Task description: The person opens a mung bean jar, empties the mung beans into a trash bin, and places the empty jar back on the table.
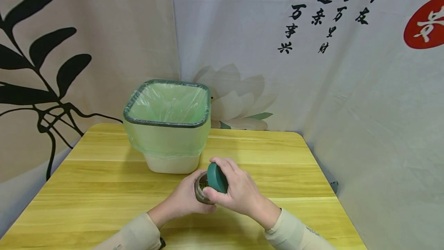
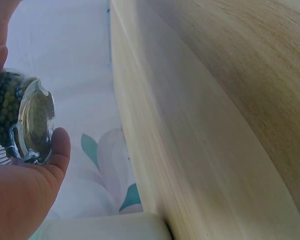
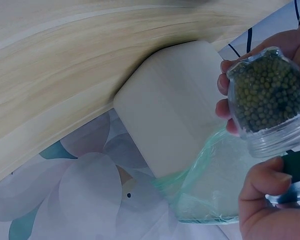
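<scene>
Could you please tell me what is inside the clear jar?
Green beans show inside the clear jar; in the head view, the left hand covers part of its side, hiding the contents there.

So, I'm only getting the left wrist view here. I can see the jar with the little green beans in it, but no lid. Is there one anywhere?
Observer: Yes, the head view shows a green lid in the right hand, tilted at the open mouth of the jar.

Operator: Okay. And I just get a pale side of the bin along my bottom edge. What's inside it?

Observer: A thin, see-through green bag; the head view shows it lining the inside.
</scene>
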